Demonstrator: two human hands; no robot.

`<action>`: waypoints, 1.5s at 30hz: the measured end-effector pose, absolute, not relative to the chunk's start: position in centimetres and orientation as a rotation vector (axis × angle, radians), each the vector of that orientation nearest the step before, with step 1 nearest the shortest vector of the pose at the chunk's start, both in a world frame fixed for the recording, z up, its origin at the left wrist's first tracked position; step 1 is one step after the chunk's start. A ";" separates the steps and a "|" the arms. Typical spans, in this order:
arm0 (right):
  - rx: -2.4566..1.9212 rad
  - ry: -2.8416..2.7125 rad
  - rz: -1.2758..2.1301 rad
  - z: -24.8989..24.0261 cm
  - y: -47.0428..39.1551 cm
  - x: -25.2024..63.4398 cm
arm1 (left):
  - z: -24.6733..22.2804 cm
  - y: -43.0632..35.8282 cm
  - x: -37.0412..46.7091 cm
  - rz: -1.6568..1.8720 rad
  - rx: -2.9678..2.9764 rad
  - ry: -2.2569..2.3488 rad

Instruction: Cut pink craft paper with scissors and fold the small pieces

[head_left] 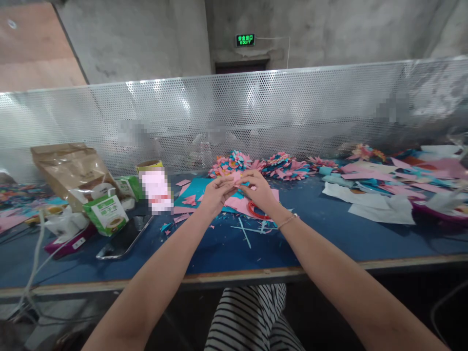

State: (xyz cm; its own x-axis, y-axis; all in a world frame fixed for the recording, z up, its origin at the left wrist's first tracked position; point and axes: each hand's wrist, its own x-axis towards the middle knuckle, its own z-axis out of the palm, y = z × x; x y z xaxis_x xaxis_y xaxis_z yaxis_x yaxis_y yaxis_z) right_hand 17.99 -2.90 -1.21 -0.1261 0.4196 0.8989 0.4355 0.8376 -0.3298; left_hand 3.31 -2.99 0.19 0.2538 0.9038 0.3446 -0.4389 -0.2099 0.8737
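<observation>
Both hands meet over the middle of the blue table, pinching a small folded piece of pink paper (237,177). My left hand (217,192) grips it from the left with fingers bent together. My right hand (259,189) holds it from the right, thumb and fingers closed on it. Beneath them lie a teal paper sheet (195,192) and pink paper sheets. Red-handled scissors (257,211) appear to rest under my right wrist, partly hidden. Behind the hands sit heaps of pink, blue and orange paper flowers (285,166).
At left stand a brown paper bag (78,170), a green-white packet (107,214), a phone (126,237) and a purple tissue box (69,242). Paper scraps (380,187) spread at right beside another purple box (435,214). A perforated metal screen (175,107) borders the far side.
</observation>
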 end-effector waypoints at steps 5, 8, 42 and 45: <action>-0.663 -1.757 -0.001 -1.3 -2.8 18.1 | -0.1 -2.6 3.3 1.329 1.234 0.526; -0.658 -1.761 -0.019 -1.3 -2.7 18.1 | -0.2 -2.5 3.3 1.365 1.222 0.531; -0.818 -1.657 0.276 -0.8 -3.5 17.3 | -0.2 -2.6 3.2 1.423 1.418 0.671; -0.806 -1.599 0.433 -0.9 -3.4 17.3 | -0.2 -2.6 3.2 1.421 1.449 0.693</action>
State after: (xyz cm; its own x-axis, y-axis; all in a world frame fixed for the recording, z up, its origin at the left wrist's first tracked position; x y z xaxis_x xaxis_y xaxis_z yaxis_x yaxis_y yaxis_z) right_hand 17.33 -3.40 -0.91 -0.0259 0.7082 0.7056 0.2551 0.6871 -0.6803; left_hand 3.17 -2.56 -0.19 0.1614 0.8933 0.4195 -0.2197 -0.3819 0.8977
